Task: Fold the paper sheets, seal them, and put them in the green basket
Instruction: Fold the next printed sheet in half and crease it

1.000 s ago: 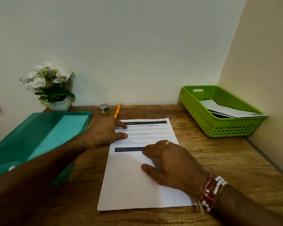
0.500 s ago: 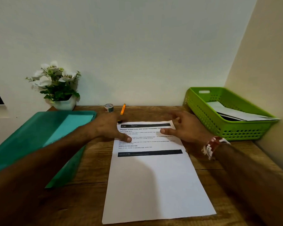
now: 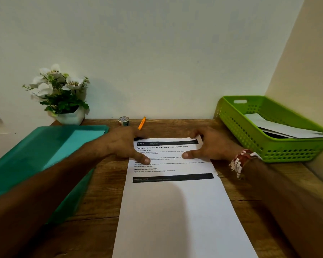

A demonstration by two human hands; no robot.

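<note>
A printed white paper sheet (image 3: 175,211) lies lengthwise on the wooden desk (image 3: 104,183) in front of me. My left hand (image 3: 125,144) holds its far left corner, thumb on the print and fingers curled at the far edge. My right hand (image 3: 211,146), with a beaded bracelet at the wrist, holds the far right corner the same way. The green basket (image 3: 268,146) stands at the right against the wall with folded white papers in it. A small roll of tape (image 3: 123,121) sits by the back wall.
A teal plastic folder (image 3: 45,155) covers the desk's left side under my left forearm. An orange pen (image 3: 142,123) lies beside the tape. A white pot of flowers (image 3: 63,97) stands in the back left corner. Walls close the back and right.
My right hand left the middle of the sheet and went to its far right corner. My left hand stayed at the far left corner. The view tilted down slightly.
</note>
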